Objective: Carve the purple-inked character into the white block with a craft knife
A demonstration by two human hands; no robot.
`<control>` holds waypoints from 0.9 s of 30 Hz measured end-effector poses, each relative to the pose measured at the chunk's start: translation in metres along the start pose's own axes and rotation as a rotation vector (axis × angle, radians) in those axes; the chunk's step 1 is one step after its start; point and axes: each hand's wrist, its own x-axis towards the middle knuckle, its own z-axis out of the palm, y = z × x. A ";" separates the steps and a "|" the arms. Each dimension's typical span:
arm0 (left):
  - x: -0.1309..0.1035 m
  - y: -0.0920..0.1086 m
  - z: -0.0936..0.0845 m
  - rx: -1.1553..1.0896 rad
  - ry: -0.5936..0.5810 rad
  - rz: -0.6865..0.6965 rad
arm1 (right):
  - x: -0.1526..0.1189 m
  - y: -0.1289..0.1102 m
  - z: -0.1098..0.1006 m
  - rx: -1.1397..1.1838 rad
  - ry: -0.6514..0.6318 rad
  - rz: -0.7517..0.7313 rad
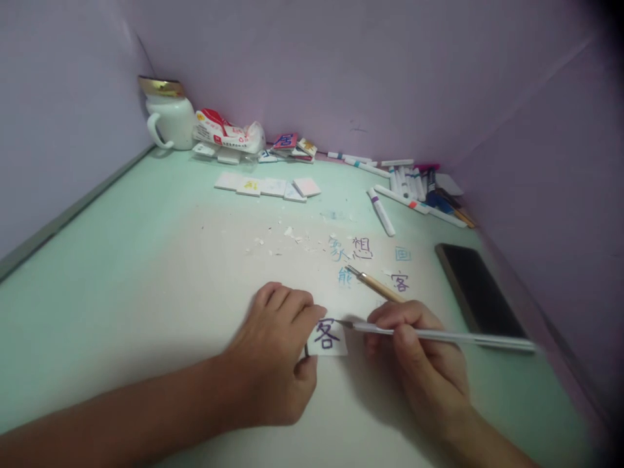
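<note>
A small white square block [336,347] with a purple character on its top lies on the table. My left hand [279,351] grips it from the left, the thumb at its near edge and the index finger at its far edge. Between the thumb and fingers of my right hand [420,351] is a slim white craft knife [443,335]. Its pointed blade touches or hovers just over the block's upper right; I cannot tell which. Just beyond my right hand lies a wooden-handled carving gouge [374,283], partly hidden by the fingers.
Characters in blue and purple [361,248] mark the tabletop, with white shavings [288,231] near them. Right of my hand lies a black phone [480,289]. Markers [381,211], several white blocks [273,187], a plastic packet [228,133] and a white mug [173,120] stand farther back, before purple walls.
</note>
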 end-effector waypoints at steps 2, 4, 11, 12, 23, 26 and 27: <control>0.000 -0.001 -0.001 -0.029 -0.009 0.021 | 0.000 0.008 0.002 0.054 0.027 -0.008; -0.001 -0.001 -0.001 -0.057 -0.014 0.035 | -0.001 0.013 0.002 0.095 0.055 -0.003; 0.002 0.001 -0.001 -0.064 0.012 -0.053 | -0.006 0.010 -0.004 -0.018 -0.018 0.016; 0.002 0.001 -0.001 -0.068 0.003 -0.065 | -0.007 0.009 -0.004 -0.050 -0.028 0.027; 0.003 -0.002 0.000 -0.048 -0.029 -0.057 | -0.003 0.006 -0.005 -0.169 -0.184 0.021; 0.002 -0.002 0.000 -0.053 -0.029 -0.051 | -0.003 0.005 -0.005 -0.178 -0.184 0.018; 0.002 -0.002 0.001 -0.054 -0.028 -0.050 | -0.003 0.005 -0.005 -0.177 -0.186 0.018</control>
